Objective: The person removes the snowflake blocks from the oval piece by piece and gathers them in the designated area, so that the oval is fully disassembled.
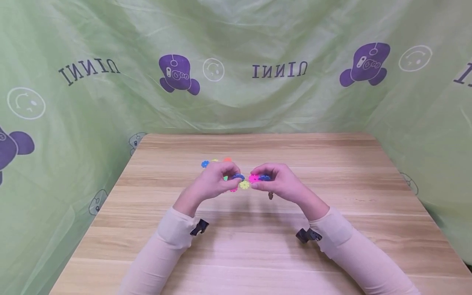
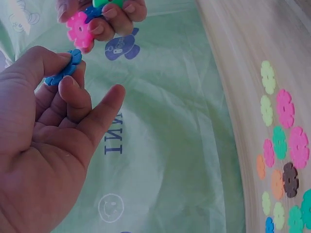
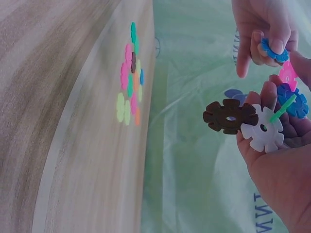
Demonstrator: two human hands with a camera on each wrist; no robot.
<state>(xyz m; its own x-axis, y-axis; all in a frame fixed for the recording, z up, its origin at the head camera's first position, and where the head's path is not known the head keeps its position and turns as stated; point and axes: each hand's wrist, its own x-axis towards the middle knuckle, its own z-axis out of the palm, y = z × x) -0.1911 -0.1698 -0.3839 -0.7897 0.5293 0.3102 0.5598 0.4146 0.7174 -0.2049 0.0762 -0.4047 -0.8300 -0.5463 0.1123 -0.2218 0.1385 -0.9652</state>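
Above the table, my left hand (image 1: 214,182) pinches a blue snowflake disc (image 2: 74,62) between thumb and fingers. Facing it from the right, my right hand (image 1: 282,182) grips several snowflake discs joined together. In the right wrist view these are a pink disc (image 3: 287,76), a blue disc (image 3: 294,102), a green disc (image 3: 283,108) seen edge-on, a white disc (image 3: 273,137) and a brown disc (image 3: 221,116) at the far end. The pink disc points toward the left hand's blue disc. Whether those two touch I cannot tell; a small gap shows in the left wrist view.
Loose snowflake discs lie on the wooden table (image 1: 147,237) beyond and below the hands, among them pink (image 2: 285,108), green (image 2: 279,141), dark brown (image 2: 290,179) and pale yellow (image 2: 267,77) ones. A green printed cloth (image 1: 236,102) hangs around the table's back and sides.
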